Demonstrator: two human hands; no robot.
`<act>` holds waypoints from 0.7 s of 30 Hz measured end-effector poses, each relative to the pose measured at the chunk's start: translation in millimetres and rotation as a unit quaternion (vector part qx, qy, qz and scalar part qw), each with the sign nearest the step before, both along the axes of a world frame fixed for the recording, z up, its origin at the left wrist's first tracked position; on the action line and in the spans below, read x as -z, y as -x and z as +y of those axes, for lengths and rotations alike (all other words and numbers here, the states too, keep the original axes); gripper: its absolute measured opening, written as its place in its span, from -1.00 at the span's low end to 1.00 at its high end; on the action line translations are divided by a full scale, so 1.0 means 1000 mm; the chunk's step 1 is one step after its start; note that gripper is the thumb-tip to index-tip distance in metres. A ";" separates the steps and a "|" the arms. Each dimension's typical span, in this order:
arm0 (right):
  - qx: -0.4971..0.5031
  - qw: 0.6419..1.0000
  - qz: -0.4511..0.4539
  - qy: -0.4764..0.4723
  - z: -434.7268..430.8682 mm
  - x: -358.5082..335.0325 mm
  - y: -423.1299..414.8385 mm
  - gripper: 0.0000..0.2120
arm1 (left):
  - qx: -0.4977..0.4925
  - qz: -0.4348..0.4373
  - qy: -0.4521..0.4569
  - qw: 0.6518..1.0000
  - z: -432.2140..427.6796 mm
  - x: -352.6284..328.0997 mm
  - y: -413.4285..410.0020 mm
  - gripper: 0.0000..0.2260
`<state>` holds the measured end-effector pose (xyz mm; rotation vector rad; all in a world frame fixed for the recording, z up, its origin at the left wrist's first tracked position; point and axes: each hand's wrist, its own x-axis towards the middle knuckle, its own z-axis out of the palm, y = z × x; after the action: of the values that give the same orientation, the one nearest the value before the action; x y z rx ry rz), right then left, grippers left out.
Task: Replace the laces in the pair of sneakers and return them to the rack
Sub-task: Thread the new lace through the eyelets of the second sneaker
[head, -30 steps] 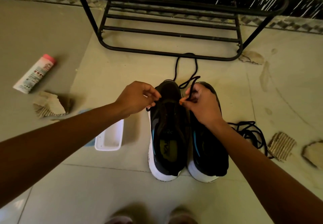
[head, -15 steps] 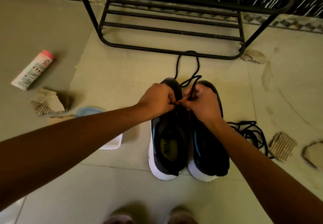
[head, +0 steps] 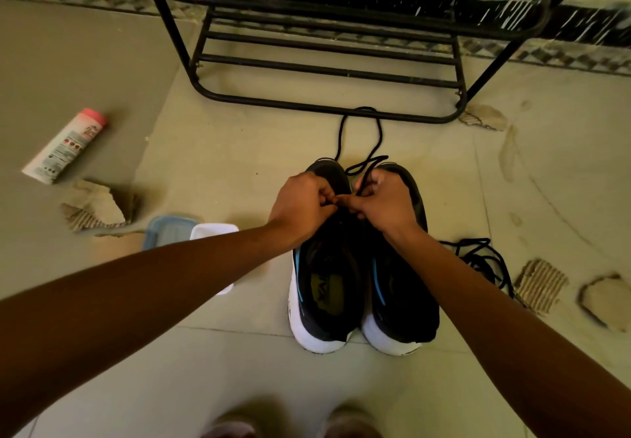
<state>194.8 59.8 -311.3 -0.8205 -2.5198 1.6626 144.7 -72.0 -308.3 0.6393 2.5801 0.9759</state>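
Sneakers (head: 399, 304) are stood side by side on the floor (head: 239, 150), toes toward the rack (head: 290, 104) and white heels nearest the camera, and neither is yet on a shelf. Work is centred on the left sneaker (head: 327, 287), at the toe end of its eyelet rows. The left hand (head: 304, 205) is held there with its fingers curled and pinched together, apparently on the end of the black lace (head: 379, 133), though the tip itself is hidden. The right hand (head: 386, 205) is closed round a strand of that lace, which rises out of the fist and runs forward in a long loop as far as the rack's bottom bar. For this step, the tip is best fed squarely through the eyelet while the eyelet edge is steadied by the pinching fingers. The strand is then best drawn through slowly and kept flat, not twisted. The slack ahead should be watched, since it may snag on the bar. Both ends should be evened before the next crossing is made. A loose lace bundle (head: 485, 260) is left just beside the right sneaker.
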 end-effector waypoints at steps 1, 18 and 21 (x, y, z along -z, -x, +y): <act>0.002 1.000 -0.003 -0.002 0.000 0.000 0.000 -0.70 | -0.004 -0.004 -0.001 1.000 0.000 0.000 0.000 -0.95; 0.011 0.984 -0.023 0.174 0.008 -0.013 -0.012 -0.80 | -0.003 -0.013 0.008 1.000 -0.002 -0.002 -0.001 -0.91; -0.012 0.994 -0.040 0.101 0.003 -0.010 -0.009 -0.81 | -0.017 -0.020 -0.003 1.000 -0.002 0.000 -0.002 -0.92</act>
<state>203.6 62.4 -301.5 -0.8914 -2.4490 1.9565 146.7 -74.0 -308.3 0.5739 2.5618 0.9958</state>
